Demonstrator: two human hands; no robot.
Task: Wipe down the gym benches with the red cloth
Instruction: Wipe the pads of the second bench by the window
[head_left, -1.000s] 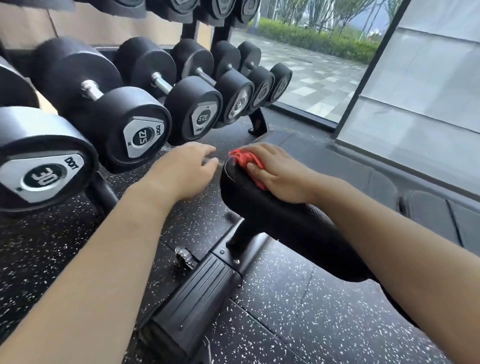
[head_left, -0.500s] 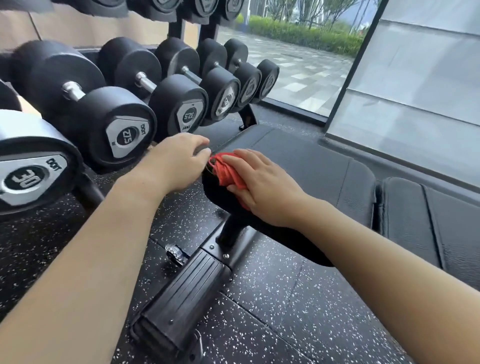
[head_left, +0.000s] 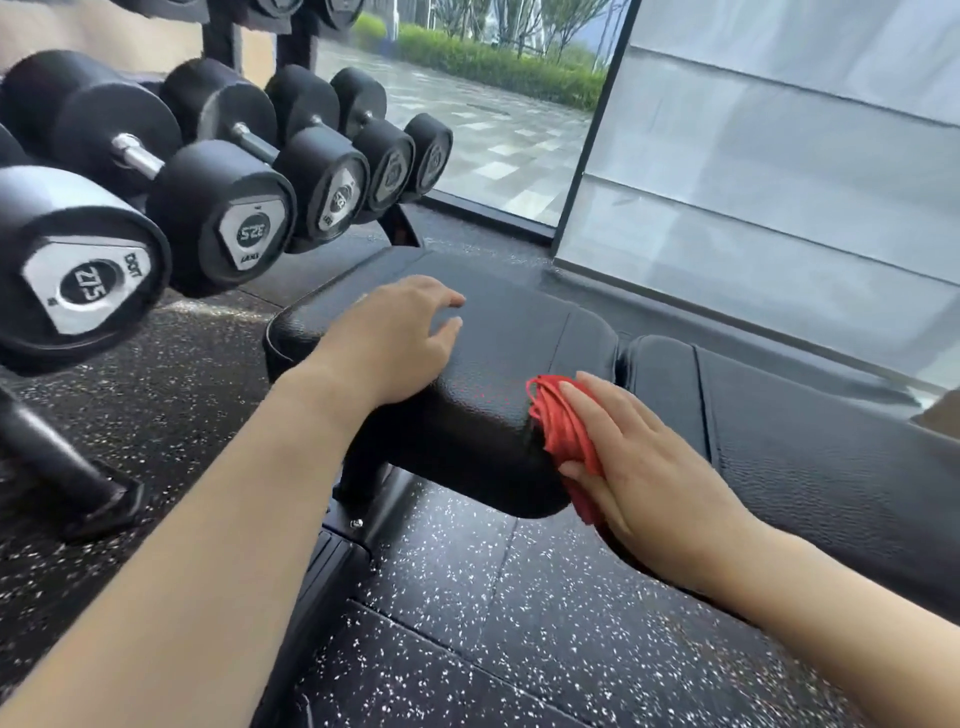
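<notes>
Both hands are on the bench (head_left: 498, 332). My left hand (head_left: 395, 343) lies flat on top, fingers loosely spread and gripping nothing. My right hand (head_left: 649, 467) presses the red cloth (head_left: 561, 421) against the bench's near edge, fingers straight, with the cloth bunched under them.

Left hand (head_left: 395, 343): palm down, fingers loosely spread, nearly straight, tips pointing away. Left forearm (head_left: 208, 545) extends straight behind the wrist. Right hand (head_left: 644, 467): palm down, fingers straight and together, tips angled toward the left hand, pressing the red cloth (head_left: 558, 426) beneath them. Hands apart.
</notes>
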